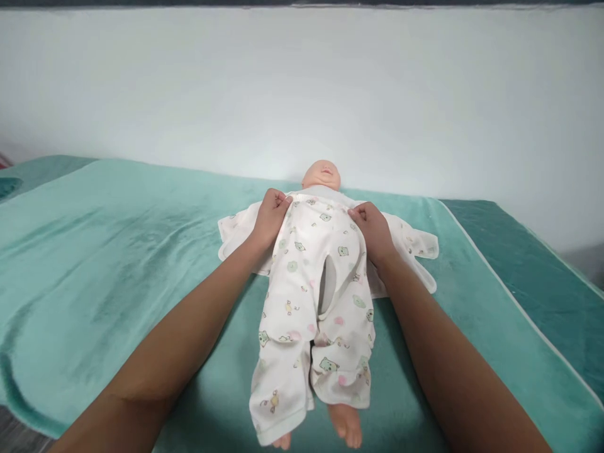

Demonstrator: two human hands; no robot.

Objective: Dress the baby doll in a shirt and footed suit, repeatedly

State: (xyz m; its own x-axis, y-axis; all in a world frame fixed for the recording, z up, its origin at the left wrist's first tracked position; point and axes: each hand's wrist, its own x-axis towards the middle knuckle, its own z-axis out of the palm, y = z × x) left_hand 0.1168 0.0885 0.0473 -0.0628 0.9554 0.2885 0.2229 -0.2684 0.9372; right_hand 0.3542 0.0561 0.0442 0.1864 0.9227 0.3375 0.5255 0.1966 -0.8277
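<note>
A baby doll (321, 174) lies on its back, its head toward the wall and its feet toward me. White baby pants (302, 277) printed with small animals cover its legs and belly, with an opening at the crotch. My left hand (272, 217) pinches the waistband at its left corner, and my right hand (372, 228) pinches it on the right side. Under the doll a matching white baby shirt (418, 242) lies spread, its sleeves out to both sides. Bare toes show below both pant legs.
A light green plush blanket (117, 251) covers the surface, with some creases on the left. Darker green fabric (528, 264) lies along the right side. A white wall (302, 88) rises close behind the doll's head.
</note>
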